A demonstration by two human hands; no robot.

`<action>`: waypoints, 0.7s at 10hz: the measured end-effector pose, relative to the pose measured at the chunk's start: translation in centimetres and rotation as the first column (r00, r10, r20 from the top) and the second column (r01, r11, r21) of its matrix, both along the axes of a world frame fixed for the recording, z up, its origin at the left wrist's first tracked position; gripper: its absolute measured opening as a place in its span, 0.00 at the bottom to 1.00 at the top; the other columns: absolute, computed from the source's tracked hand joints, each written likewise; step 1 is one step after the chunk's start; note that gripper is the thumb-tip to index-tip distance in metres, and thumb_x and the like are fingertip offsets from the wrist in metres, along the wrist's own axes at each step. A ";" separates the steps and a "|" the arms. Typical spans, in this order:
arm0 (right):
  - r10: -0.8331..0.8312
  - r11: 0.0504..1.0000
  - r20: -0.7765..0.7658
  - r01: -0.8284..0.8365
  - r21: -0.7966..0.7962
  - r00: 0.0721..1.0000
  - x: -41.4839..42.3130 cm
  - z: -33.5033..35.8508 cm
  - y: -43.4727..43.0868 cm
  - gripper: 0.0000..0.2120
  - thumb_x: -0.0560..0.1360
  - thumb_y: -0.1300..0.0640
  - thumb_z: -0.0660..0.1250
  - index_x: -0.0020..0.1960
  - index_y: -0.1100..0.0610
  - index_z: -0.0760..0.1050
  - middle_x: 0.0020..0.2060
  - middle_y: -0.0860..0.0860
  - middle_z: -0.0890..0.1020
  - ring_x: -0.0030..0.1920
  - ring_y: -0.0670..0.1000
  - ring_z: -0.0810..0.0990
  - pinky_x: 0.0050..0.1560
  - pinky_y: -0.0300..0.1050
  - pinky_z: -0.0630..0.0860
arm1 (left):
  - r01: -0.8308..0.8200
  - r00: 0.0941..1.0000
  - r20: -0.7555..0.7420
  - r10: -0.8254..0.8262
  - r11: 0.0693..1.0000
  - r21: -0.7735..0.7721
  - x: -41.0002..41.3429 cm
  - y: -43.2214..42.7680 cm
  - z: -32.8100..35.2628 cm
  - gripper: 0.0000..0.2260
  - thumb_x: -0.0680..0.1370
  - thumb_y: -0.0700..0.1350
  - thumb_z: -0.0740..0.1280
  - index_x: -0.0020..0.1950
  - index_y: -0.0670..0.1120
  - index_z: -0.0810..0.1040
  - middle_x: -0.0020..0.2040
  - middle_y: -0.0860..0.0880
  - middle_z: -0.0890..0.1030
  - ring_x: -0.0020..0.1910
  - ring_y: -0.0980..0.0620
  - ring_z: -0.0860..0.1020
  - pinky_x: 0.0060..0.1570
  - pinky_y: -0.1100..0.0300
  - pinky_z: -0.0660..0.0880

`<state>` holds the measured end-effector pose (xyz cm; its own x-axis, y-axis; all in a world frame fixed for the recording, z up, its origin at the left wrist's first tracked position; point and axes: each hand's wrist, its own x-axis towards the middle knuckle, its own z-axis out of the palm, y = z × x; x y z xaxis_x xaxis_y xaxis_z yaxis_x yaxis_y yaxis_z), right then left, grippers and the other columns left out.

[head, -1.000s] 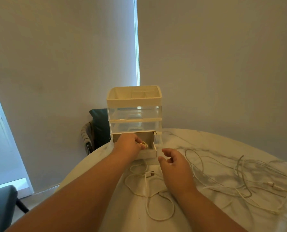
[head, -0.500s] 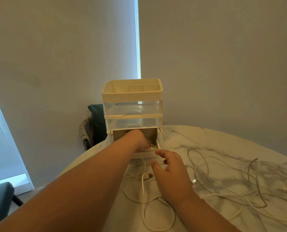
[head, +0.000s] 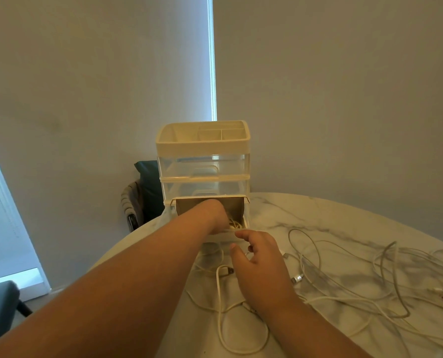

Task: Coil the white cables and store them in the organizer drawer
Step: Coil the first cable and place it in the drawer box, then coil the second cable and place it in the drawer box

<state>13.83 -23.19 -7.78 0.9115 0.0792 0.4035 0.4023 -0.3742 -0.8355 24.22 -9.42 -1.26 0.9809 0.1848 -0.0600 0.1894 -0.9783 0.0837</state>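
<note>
View from a head-worn camera, looking down past two bare forearms at a round marble desk (head: 318,218). A cream and clear plastic organizer (head: 202,151) stands at the far edge of the desk. Its two upper drawers are closed and its bottom drawer (head: 245,221) is pulled out toward the person.

The left hand (head: 216,215) reaches down inside the open drawer. A coiled cable (head: 235,224) lies in the drawer just beside that hand, on the right. The left fingers are hidden behind the hand, so whether they grip the coil cannot be told. The right hand (head: 260,264) hovers just in front of the drawer, its fingers (head: 241,233) loosely curved and holding nothing.

Loose white cables (head: 370,288) sprawl uncoiled from the middle of the desk toward its right edge. One more cable (head: 219,306) loops toward the near edge, its plug lying beside the right hand.

The step in hand appears to be seating the coil in the drawer. To do it well, the coil should probably be pressed flat and low toward the back, so no loop springs above the rim and catches when the drawer closes. The right hand looks well placed to steady the drawer front, since the light organizer could slide on the smooth marble.
</note>
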 end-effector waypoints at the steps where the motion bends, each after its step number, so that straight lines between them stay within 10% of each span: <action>1: -0.009 1.000 0.021 0.010 -0.022 1.000 0.0 0.1 0.0 0.13 0.78 0.50 0.63 0.63 0.43 0.73 0.55 0.36 0.70 0.56 0.37 0.72 0.58 0.38 0.72 | 0.083 0.996 -0.030 -0.081 0.993 0.082 0.1 0.0 -0.1 0.15 0.79 0.47 0.63 0.61 0.41 0.79 0.56 0.44 0.80 0.47 0.49 0.74 0.48 0.56 0.73; 3: -0.025 0.997 0.078 0.031 -0.075 0.997 -0.2 0.3 0.1 0.14 0.79 0.52 0.63 0.64 0.45 0.72 0.55 0.40 0.71 0.56 0.41 0.71 0.58 0.36 0.70 | -0.021 0.998 0.049 0.031 0.982 -0.188 -1.1 0.3 0.3 0.16 0.80 0.43 0.62 0.68 0.46 0.76 0.63 0.47 0.78 0.60 0.47 0.78 0.61 0.53 0.75; 7: -0.035 0.991 0.170 0.056 -0.119 0.985 -0.6 0.9 -0.1 0.14 0.81 0.58 0.60 0.65 0.52 0.74 0.56 0.45 0.76 0.56 0.40 0.71 0.53 0.24 0.64 | 0.234 0.857 0.495 0.144 0.747 -0.623 -13.5 -1.4 4.4 0.12 0.81 0.45 0.61 0.59 0.51 0.82 0.48 0.52 0.81 0.41 0.57 0.77 0.37 0.63 0.72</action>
<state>13.22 -23.27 -6.86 0.8356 0.0974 0.5407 0.5129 -0.4907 -0.7043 10.69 -10.83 3.15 0.9112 0.2406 0.3343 -0.1053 -0.6487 0.7537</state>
